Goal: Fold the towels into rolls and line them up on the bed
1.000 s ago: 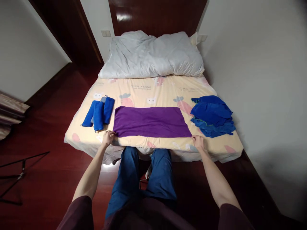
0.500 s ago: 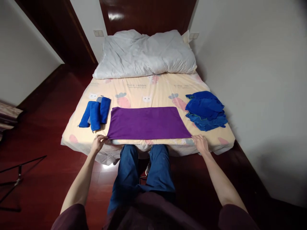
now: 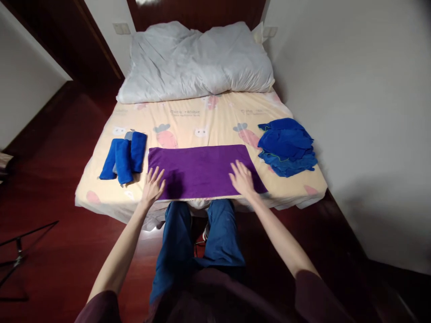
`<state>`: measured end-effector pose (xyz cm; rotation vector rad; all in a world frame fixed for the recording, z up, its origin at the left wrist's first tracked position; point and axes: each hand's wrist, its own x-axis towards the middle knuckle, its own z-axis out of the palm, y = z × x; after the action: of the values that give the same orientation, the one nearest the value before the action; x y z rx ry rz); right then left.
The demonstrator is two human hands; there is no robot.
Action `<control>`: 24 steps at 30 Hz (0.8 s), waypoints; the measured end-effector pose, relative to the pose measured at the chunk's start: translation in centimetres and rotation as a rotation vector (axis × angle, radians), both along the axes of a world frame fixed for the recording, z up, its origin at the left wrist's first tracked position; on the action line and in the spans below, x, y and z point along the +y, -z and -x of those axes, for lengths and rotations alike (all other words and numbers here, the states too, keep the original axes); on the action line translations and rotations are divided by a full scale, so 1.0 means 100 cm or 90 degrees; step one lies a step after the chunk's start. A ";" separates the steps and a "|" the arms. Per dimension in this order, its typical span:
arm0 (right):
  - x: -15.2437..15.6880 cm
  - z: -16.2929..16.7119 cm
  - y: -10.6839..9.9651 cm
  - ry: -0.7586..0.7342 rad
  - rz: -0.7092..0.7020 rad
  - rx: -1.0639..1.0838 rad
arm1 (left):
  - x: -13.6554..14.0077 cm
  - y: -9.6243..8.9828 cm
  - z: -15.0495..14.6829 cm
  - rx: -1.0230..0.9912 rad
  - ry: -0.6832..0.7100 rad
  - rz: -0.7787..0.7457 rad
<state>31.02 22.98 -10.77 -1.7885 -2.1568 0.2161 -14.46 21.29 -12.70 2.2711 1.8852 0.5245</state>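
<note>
A purple towel (image 3: pixel 202 172) lies spread flat along the front edge of the bed, its long side across my view. My left hand (image 3: pixel 153 185) is open, fingers spread, over the towel's left end. My right hand (image 3: pixel 242 178) is open too, fingers apart, over the right part of the towel. Whether either palm presses on the cloth I cannot tell. Left of the towel lie several rolled blue towels (image 3: pixel 123 161), with a bit of grey cloth among them. To its right is a loose pile of blue cloths (image 3: pixel 286 146).
The bed (image 3: pixel 202 121) has a pale yellow sheet with carrot and rabbit prints. A bulky grey-white quilt (image 3: pixel 198 63) lies against the dark headboard. A white wall (image 3: pixel 363 112) stands close on the right. Black metal legs (image 3: pixel 20 251) show on the floor at left.
Both hands have let go of the towel's front corners and moved inward over it, fingers now spread. The right hand moved farther. The view has tilted down slightly.
</note>
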 end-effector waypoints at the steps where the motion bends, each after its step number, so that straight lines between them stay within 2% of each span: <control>1: 0.007 0.031 0.002 -0.029 0.009 0.028 | 0.009 0.006 -0.022 -0.003 0.007 0.006; 3: 0.016 0.086 0.017 -0.095 0.051 0.064 | 0.023 0.025 -0.062 -0.007 0.021 0.025; 5: 0.019 0.126 0.039 -0.150 0.118 0.073 | 0.028 0.048 -0.092 -0.013 0.026 0.048; 7: 0.018 0.145 0.060 -0.150 0.154 0.072 | 0.028 0.069 -0.107 -0.016 0.015 0.056; 10: 0.018 0.142 0.080 -0.139 0.145 0.068 | 0.024 0.085 -0.106 -0.031 0.004 0.042; 14: 0.026 0.097 0.085 -0.107 0.136 0.044 | 0.023 0.085 -0.073 -0.070 -0.035 0.033; 20: 0.026 -0.026 0.090 0.056 0.146 0.006 | 0.008 0.082 -0.001 -0.038 -0.169 0.005; 22: 0.022 -0.064 0.093 0.123 0.130 -0.001 | 0.001 0.084 0.015 -0.034 -0.194 -0.005; 24: 0.020 -0.089 0.097 0.169 0.118 -0.007 | -0.004 0.087 0.022 -0.034 -0.209 -0.015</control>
<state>39.95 24.99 -20.44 -2.1602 -1.9326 0.3517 -16.63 20.92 -21.38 1.9454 2.2471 0.6426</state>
